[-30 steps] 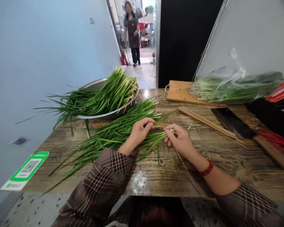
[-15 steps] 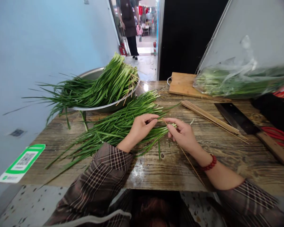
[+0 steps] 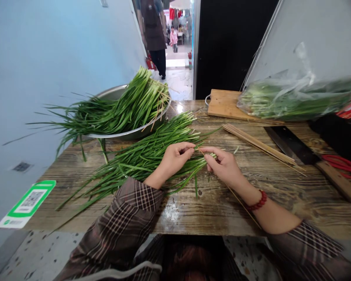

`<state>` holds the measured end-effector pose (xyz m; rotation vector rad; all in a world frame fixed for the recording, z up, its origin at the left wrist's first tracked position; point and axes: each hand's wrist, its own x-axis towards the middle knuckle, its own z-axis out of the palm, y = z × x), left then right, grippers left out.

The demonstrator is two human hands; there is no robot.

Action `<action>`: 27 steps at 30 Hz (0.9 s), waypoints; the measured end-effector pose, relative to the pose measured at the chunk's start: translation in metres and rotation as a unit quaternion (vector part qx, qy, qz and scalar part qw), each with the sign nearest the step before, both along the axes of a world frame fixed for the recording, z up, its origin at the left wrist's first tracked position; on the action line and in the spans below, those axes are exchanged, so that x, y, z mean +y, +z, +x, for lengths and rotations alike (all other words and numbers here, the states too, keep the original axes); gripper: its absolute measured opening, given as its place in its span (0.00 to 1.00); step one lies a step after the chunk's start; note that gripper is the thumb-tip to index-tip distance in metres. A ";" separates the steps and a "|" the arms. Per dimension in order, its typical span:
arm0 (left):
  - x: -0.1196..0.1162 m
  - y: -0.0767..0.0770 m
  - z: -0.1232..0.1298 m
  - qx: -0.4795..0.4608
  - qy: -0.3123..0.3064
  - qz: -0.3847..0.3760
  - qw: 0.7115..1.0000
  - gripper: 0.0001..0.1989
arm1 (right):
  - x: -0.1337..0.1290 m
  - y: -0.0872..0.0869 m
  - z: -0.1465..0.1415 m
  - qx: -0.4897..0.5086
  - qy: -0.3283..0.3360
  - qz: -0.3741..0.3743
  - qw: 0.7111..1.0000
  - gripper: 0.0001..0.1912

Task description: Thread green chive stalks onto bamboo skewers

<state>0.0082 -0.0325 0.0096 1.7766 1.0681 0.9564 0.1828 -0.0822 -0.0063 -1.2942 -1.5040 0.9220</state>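
Note:
On the wooden table, loose green chives (image 3: 140, 154) lie in a spread pile, pale ends to the right. My left hand (image 3: 177, 156) is over the pile, its thumb and fingers pinched on one end of a thin wooden skewer. Close beside it, my right hand (image 3: 222, 164) is closed on the same skewer (image 3: 242, 205), which runs under the palm toward the table's front edge. Whether a chive is on the skewer between my fingertips is too small to tell. More skewers (image 3: 257, 144) lie in a bundle to the right.
A metal bowl (image 3: 114, 92) heaped with chives and skewers stands back left. At the right are a cutting board (image 3: 224, 103), a plastic bag of greens (image 3: 298, 97), a cleaver (image 3: 292, 146) and red-handled scissors (image 3: 342, 166). A person (image 3: 155, 33) stands in the doorway.
My right hand has shifted slightly, and the skewer's lower end now reaches a little further right. The person in the doorway has moved left and closer.

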 end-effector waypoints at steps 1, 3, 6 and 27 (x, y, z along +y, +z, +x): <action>0.000 0.000 0.000 -0.001 0.002 0.002 1.000 0.11 | 0.000 -0.001 0.000 0.002 0.000 -0.001 1.000 0.16; 0.000 0.000 0.000 -0.002 0.004 0.003 1.000 0.11 | 0.000 -0.002 0.000 0.005 -0.001 -0.003 1.000 0.16; 0.000 0.000 -0.001 0.000 0.004 0.007 1.000 0.11 | 0.000 -0.003 0.000 0.009 0.000 -0.009 1.000 0.17; -0.006 -0.009 0.002 0.103 -0.098 0.171 0.975 0.11 | 0.002 -0.007 0.003 -0.035 0.006 0.012 0.999 0.21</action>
